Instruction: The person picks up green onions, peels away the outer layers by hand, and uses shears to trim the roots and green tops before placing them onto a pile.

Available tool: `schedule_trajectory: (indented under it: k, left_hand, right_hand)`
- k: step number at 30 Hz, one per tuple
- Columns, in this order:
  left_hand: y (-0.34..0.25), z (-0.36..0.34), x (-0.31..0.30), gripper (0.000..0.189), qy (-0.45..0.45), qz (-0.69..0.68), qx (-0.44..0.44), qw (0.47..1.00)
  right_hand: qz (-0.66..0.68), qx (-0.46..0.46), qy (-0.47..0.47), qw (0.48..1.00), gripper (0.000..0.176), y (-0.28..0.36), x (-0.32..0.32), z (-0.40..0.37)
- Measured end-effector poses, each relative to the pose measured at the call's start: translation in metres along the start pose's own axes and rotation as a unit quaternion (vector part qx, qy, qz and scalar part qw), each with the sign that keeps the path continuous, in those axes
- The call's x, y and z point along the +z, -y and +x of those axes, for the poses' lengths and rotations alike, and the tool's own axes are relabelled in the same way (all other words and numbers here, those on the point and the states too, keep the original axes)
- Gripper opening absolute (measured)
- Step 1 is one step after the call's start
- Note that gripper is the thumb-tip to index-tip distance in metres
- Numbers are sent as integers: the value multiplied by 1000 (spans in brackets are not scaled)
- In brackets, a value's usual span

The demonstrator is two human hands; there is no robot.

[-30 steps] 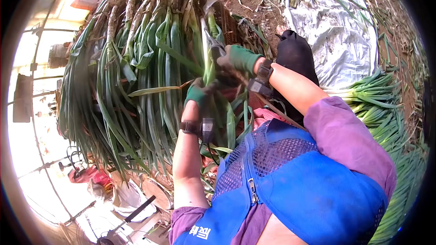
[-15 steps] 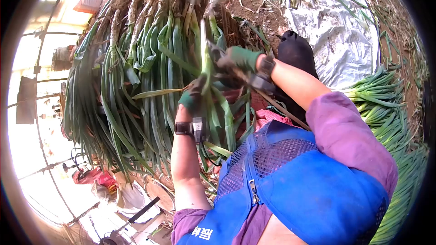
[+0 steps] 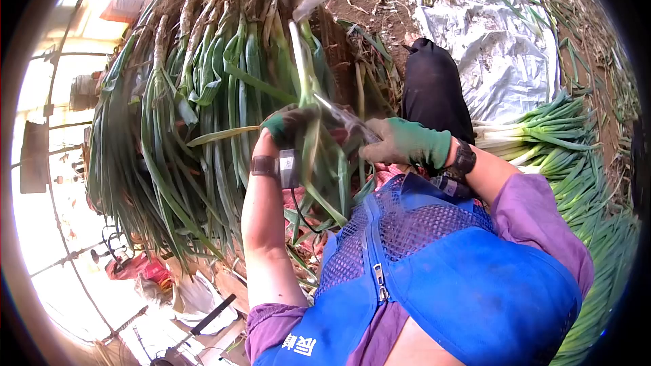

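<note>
My left hand (image 3: 291, 124), in a green and dark glove, is wrapped round a green onion (image 3: 303, 61). The stalk stands upright in view, its white end above my fist and its leaves below. My right hand (image 3: 407, 144), also gloved, is closed just right of it. From its fingers a strip of pale outer layer or leaf (image 3: 339, 115) seems to stretch toward the stalk, blurred by motion. Close to the left of my left hand lies a large pile of green onions (image 3: 224, 95) with soil on their roots.
A white sheet (image 3: 502, 61) lies at the upper right. Cleaner green onions (image 3: 576, 230) are heaped along the right side. My dark-clad knee (image 3: 437, 85) is beyond my right hand. Red and white bags (image 3: 156, 274) sit at the lower left.
My right hand has moved down and right, away from the stalk. My left hand still grips the onion, and the view has shifted slightly.
</note>
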State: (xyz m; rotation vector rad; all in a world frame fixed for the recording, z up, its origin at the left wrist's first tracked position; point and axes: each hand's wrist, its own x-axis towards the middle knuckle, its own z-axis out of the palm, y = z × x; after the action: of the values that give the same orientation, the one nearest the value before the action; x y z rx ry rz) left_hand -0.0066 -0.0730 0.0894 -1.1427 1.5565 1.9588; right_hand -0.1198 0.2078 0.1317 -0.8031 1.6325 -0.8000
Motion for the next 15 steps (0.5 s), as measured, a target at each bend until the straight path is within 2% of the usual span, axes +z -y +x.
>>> schedule_trajectory:
  k: [2, 3, 6, 9, 10, 11, 12, 13, 14, 15]
  left_hand:
    - [4, 4, -2, 34, -12, -69, 14, 997]
    - [-6, -17, 5, 36, 20, -133, 21, 991]
    - [-14, -31, -7, 32, 53, -187, 48, 980]
    - [-15, -44, -6, 31, 65, -182, 65, 979]
    - [-8, -40, -10, 31, 71, -161, 75, 982]
    - [0, -35, -16, 32, 78, -139, 84, 984]
    - [4, -36, -17, 29, 141, -174, 47, 973]
    - [21, -25, -21, 32, 147, 37, 177, 972]
    - [38, -15, -25, 37, 100, 234, 304, 918]
    - [44, -20, -22, 36, 86, 318, 354, 875]
  right_hand:
    - [-59, 19, -1, 998, 53, -5, -3, 6]
    - [-88, 28, -1, 996, 54, -8, -2, 11]
    - [-66, 12, -17, 998, 53, -15, 0, 15]
    - [-16, 32, -60, 998, 50, 1, -8, 14]
    - [-40, -24, -112, 993, 49, -6, -6, 22]
    - [-41, -32, -113, 992, 48, -12, -6, 32]
    - [-42, -40, -113, 992, 48, -16, -6, 44]
    - [-44, -47, -114, 991, 47, -15, -9, 53]
    - [-24, -26, -92, 995, 51, -13, -12, 62]
    - [-29, -13, -100, 994, 53, -12, -17, 71]
